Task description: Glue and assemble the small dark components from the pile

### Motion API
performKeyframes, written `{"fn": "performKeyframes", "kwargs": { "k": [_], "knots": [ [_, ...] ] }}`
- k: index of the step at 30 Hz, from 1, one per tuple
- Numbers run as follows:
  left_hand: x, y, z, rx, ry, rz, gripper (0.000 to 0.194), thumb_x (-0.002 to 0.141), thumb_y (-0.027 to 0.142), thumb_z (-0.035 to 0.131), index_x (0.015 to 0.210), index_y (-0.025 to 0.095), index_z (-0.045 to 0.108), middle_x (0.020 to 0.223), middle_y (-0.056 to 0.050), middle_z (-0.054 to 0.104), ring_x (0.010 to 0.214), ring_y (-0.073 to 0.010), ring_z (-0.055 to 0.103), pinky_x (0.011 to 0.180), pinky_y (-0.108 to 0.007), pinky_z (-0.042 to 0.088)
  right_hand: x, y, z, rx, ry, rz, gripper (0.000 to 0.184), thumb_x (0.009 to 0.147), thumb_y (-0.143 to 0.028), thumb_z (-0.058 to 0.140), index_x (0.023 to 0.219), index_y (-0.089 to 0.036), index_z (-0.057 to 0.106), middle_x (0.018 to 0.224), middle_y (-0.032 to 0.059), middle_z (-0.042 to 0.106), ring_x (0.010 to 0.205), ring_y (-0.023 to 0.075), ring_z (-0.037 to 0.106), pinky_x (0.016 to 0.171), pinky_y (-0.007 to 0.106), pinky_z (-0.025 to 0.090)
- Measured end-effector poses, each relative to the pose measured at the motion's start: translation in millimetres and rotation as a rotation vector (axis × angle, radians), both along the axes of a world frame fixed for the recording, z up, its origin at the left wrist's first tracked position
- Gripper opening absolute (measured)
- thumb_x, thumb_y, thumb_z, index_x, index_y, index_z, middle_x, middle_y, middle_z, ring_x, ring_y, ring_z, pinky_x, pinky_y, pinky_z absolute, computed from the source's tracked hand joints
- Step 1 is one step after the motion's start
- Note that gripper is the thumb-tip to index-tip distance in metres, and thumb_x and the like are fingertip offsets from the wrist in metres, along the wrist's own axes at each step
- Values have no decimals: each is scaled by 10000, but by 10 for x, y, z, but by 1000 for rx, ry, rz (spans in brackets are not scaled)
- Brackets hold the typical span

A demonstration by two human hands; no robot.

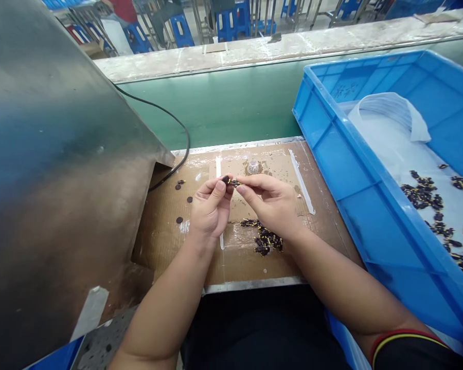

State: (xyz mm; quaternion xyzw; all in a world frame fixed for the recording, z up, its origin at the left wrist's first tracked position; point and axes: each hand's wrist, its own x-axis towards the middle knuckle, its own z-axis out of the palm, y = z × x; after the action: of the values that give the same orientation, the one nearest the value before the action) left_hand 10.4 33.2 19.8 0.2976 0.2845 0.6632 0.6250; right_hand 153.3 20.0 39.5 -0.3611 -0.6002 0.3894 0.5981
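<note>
Above the cardboard-covered bench, my left hand pinches a small black disc between thumb and fingertips. My right hand grips a small black piece with yellow tips, held up against the disc. Whether the two are joined I cannot tell. Beneath my right hand lies a pile of similar black-and-yellow pieces, partly hidden by it. To the left of my left hand several loose black discs lie flat on the cardboard.
A clear plastic cup-like dome stands behind my hands. On the right, a large blue crate holds white foam sheet and many black-and-yellow pieces. A metal machine housing with a black cable stands left. Behind runs a green belt.
</note>
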Motion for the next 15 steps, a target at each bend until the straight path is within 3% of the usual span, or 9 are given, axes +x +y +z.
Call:
{"fn": "performKeyframes", "kwargs": {
  "k": [8, 15],
  "knots": [
    [5, -4, -2, 50, 73, 16, 211, 690, 320, 929, 823, 242, 786, 955, -19, 758, 904, -114, 705, 930, -237, 560, 25, 0, 12, 10, -76, 0, 197, 928, -233, 704, 1108, -261, 777, 1113, 27, 783, 1003, 168, 734, 899, 361, 613],
    [12, 3, -31, 133, 197, 87, 156, 731, 292, 900, 837, 252, 793, 974, -36, 763, 917, -128, 721, 931, -244, 577, 88, 23, 30, 195, -252, -69, 193, 936, -195, 688, 1090, -266, 780, 1106, 10, 795, 991, 160, 752, 913, 353, 614]
  ]
}}
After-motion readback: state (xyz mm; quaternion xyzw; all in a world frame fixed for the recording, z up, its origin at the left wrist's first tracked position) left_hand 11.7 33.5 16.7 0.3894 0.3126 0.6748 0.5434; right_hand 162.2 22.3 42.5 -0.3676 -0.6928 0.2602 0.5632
